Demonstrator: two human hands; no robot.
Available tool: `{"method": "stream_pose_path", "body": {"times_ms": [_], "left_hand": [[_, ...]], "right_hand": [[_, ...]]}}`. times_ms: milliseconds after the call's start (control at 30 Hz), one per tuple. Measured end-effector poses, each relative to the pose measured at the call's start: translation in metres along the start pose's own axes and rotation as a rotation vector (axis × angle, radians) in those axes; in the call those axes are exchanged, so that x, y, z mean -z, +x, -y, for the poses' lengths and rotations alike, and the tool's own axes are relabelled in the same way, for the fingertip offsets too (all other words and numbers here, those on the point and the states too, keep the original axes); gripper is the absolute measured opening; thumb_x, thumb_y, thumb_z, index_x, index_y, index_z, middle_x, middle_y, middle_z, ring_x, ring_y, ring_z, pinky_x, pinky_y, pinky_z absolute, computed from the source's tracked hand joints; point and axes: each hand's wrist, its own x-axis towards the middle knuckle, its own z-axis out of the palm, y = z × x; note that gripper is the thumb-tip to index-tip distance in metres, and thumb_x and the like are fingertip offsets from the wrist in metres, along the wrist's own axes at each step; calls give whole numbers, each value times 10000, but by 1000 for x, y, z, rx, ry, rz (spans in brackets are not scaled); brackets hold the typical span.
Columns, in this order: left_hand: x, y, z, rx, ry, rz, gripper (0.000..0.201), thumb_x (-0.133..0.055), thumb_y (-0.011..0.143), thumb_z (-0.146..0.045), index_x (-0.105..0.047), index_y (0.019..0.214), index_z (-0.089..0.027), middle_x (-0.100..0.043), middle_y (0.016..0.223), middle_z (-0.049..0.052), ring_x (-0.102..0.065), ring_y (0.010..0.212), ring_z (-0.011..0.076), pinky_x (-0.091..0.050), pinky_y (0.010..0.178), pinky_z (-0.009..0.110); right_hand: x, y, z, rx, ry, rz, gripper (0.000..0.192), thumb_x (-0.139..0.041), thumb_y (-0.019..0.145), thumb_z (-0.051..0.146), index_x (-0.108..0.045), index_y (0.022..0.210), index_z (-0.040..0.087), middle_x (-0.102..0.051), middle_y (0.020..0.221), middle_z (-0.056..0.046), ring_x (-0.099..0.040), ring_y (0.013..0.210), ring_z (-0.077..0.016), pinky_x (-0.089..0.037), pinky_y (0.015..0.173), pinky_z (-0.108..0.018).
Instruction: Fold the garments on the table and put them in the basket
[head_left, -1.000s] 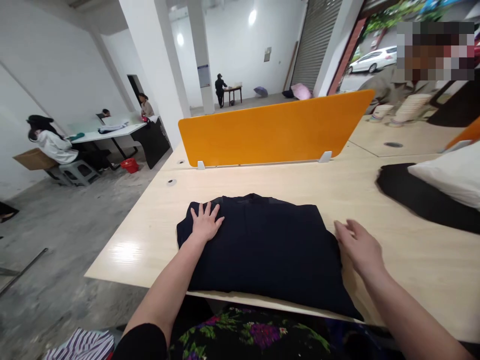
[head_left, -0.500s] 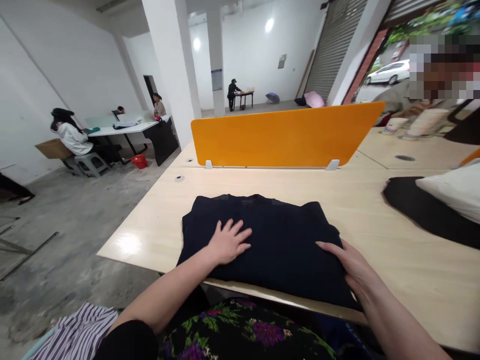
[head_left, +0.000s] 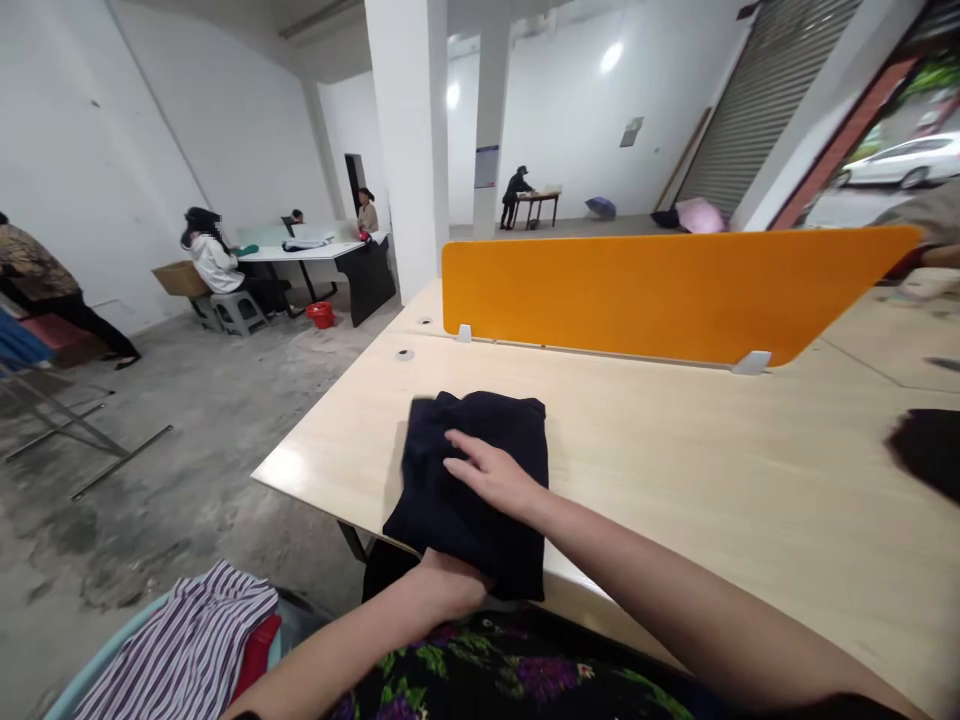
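Note:
A dark navy garment, folded into a compact bundle, lies at the near left part of the light wooden table. My right hand rests across its top, thumb and fingers stretched out. At the garment's front edge, my left hand is curled around the cloth, with its fingertips hidden beneath the fabric. The garment's lower end reaches over the table's front edge.
An orange divider stands across the table's back. Beside me at lower left, a light blue tub holds striped cloth and red cloth. A black item lies at the far right. Several people work at other tables.
The garment's right side has been folded over to the left, making it about half as wide. My right hand moved left onto it; my left hand moved down to its front edge. The view shifted left.

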Motion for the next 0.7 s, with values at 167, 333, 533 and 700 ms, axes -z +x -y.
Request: {"method": "stream_pose_path", "body": {"times_ms": [167, 333, 533, 700], "left_hand": [[5, -38, 15, -17, -129, 14, 346, -425, 901, -301, -603, 1189, -232, -676, 1133, 66, -576, 1101, 228, -396, 1003, 377], [25, -71, 21, 40, -302, -525, 166, -485, 866, -197, -594, 741, -183, -620, 634, 24, -583, 613, 124, -463, 607, 232], [68, -65, 20, 43, 82, -563, 272, -580, 848, -282, -609, 1101, -189, -652, 1106, 111, -531, 1155, 277, -429, 966, 431], [25, -60, 29, 105, 201, -215, 613, -569, 818, -535, -458, 1362, -276, -402, 1466, 99, -324, 1351, 362, -328, 1054, 523]], "right_hand": [[-36, 15, -28, 222, -471, 248, 570, -370, 923, 533, -414, 1420, 258, -330, 1513, -58, -202, 1406, -318, -98, 1114, -610], [-41, 18, -34, 121, -555, 329, 634, -262, 928, 593, -310, 1470, 267, -295, 1530, -49, -212, 1403, -310, -141, 1107, -597], [-32, 43, -17, 252, -576, 285, 527, -283, 953, 508, -469, 1381, 264, -417, 1462, -81, -314, 1349, -318, -255, 1058, -578], [-32, 95, -47, 373, -619, 287, 479, -282, 963, 456, -481, 1370, 300, -399, 1478, -34, -263, 1371, -293, -135, 1103, -556]]}}
